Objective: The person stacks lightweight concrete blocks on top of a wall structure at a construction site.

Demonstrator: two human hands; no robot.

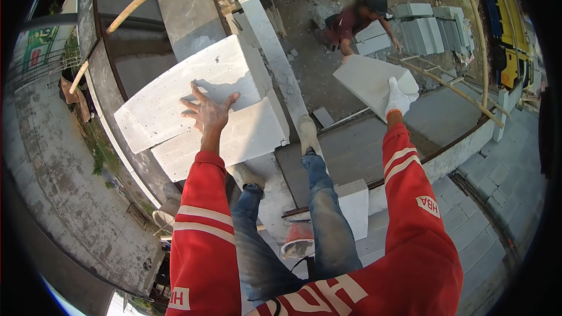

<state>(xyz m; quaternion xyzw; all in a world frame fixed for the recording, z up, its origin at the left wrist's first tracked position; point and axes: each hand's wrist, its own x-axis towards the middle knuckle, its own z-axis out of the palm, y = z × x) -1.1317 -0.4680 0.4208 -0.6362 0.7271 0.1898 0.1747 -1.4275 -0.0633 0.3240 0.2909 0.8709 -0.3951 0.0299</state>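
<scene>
My bare left hand (208, 112) lies with fingers spread on a stack of white lightweight concrete blocks. The palm is on the upper block (170, 85), and a lower block (246, 131) juts out beneath it. My right hand (401, 97), in a white glove, grips the end of another white block (367, 81), which is tilted over the gap on the right. At that block's far end is the hand of a co-worker (351, 26) in a dark cap, standing lower down. My right fingertips are partly hidden behind the block.
My boots (308, 134) stand on narrow ledges high above the ground. Between my legs is a reddish bucket (298, 240). More blocks (424, 35) are stacked below near the co-worker. A bamboo ladder (445, 82) leans at the right, and a bamboo pole (132, 9) crosses at the left.
</scene>
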